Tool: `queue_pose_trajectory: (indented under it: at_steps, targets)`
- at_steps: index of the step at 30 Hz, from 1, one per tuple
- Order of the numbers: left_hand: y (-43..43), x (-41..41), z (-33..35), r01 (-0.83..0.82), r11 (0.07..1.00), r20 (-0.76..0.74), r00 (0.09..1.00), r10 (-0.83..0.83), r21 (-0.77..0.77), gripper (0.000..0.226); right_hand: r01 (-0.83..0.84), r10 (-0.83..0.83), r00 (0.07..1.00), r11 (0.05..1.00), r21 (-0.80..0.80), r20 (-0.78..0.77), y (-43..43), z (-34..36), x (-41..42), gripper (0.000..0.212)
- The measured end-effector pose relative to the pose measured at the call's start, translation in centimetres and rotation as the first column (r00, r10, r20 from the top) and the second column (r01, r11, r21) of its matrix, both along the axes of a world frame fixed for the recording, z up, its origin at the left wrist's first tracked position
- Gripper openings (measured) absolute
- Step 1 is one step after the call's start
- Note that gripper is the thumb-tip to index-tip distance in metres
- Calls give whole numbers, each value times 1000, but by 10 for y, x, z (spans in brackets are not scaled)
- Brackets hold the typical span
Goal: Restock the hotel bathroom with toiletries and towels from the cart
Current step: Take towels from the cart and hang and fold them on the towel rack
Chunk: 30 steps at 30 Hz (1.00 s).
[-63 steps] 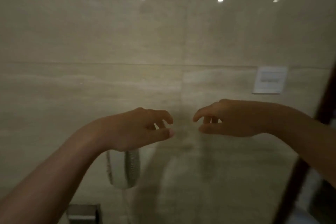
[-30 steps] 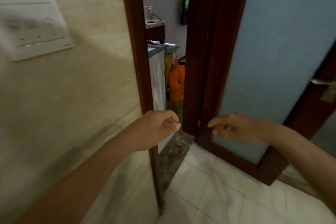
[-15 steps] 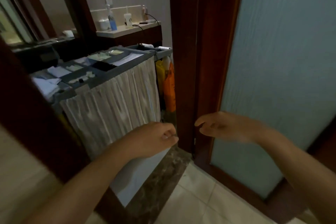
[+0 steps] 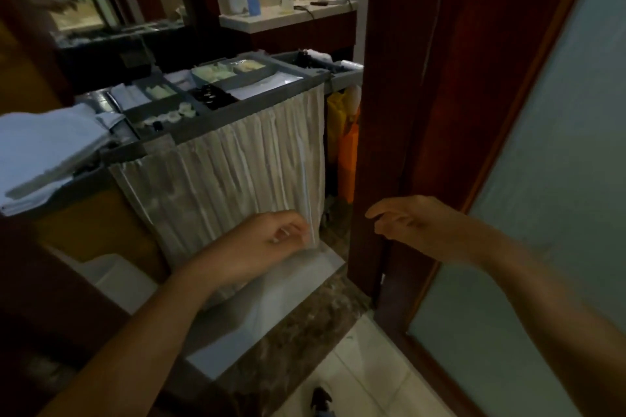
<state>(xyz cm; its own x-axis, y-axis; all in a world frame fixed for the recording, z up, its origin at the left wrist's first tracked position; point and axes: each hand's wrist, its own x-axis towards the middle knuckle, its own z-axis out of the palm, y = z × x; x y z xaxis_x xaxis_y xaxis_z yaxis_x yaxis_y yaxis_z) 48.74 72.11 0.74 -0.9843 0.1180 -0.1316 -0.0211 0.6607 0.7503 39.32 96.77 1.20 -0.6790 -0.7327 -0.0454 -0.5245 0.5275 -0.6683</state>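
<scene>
Left grip (image 4: 271, 240) loosely curled, nothing in it; right grip (image 4: 413, 223) relaxed, fingers part-spread, also empty. Step in hand as I read it: reach the cart (image 4: 244, 109) parked just outside the doorway and pick stock. Left grip sits low and overlaps the lower right edge of the cart's pleated curtain (image 4: 237, 176); can't tell if it touches the cloth. Right grip is about level with it, in front of the dark wood door frame (image 4: 382, 112), with the frosted door (image 4: 548, 179) further right. Stock is all up and left of both grips: folded white towels (image 4: 44, 145) at the cart's left end, well apart from the left grip. Top tray compartments hold small white round items (image 4: 176, 117), black ones (image 4: 211, 97) and pale packets (image 4: 216, 73), too blurred to name. To do it well: lift both grips over the curtain, not through it. Take towels first, both grips under the stack so the fold holds, carried flat. Small toiletries after, one compartment at a time, pinch not scoop. Frame is close on the right, so keep that elbow in when turning back loaded. Bench (image 4: 288, 15) behind the cart carries bottles, probably not my stock
</scene>
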Motion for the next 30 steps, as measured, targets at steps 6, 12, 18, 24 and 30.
queue_pose_trajectory:
  at_steps: [6, 12, 18, 24, 30]
  targets:
    - [-51, -66, -7, -154, 986, -141, 977, 161, 58, 17, -89, 90, 995, 996, 4, -54, -64, 3, -82, 22]
    - [-109, -137, 2, -216, 975, -216, 951, 220, 41, 20, -78, 74, 995, 994, -71, -63, -138, 11, -163, 26]
    - [-179, -165, 3, -338, 941, -272, 905, 328, 10, 15, -167, 154, 982, 977, -132, -105, -227, 10, -218, 22]
    - [-262, -176, -5, -531, 847, -255, 815, 520, 29, 13, -348, 343, 937, 931, -112, -63, -335, 2, -251, 18]
    - [-351, -189, -24, -723, 690, -222, 679, 700, -35, 10, -547, 554, 831, 830, -110, 48, -457, -9, -296, 13]
